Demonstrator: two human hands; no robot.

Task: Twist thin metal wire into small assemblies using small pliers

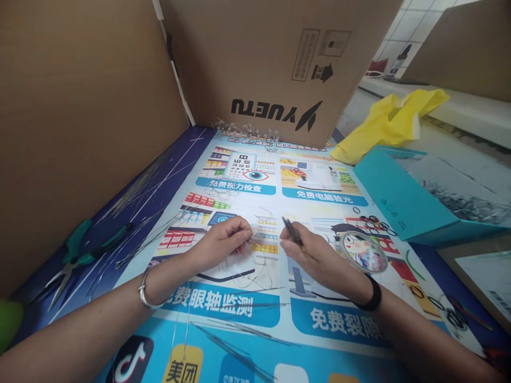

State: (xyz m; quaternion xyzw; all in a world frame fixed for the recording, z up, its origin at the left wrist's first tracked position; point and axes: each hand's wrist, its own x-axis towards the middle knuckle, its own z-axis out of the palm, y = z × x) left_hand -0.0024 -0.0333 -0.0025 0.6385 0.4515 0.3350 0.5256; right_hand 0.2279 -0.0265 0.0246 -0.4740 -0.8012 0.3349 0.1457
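Thin wire (261, 260) hangs in loops from the pinched fingertips of my left hand (225, 242), over the printed poster sheet (285, 330). To its right, my right hand (309, 252) is wrapped round a small dark tool (292, 231), its tips pointing up and left. A gap separates the two hands. Loose wires (235, 340) lie on the sheet below them. Beside my right wrist is a round clear dish (363, 252).
Teal-handled pliers (75, 255) lie at the left. Cardboard walls (255, 58) stand behind and left, with wire pieces (247, 130) at their foot. At the right are black rings (373, 221), a blue box (407, 202) of wire bits and a yellow cloth (387, 125).
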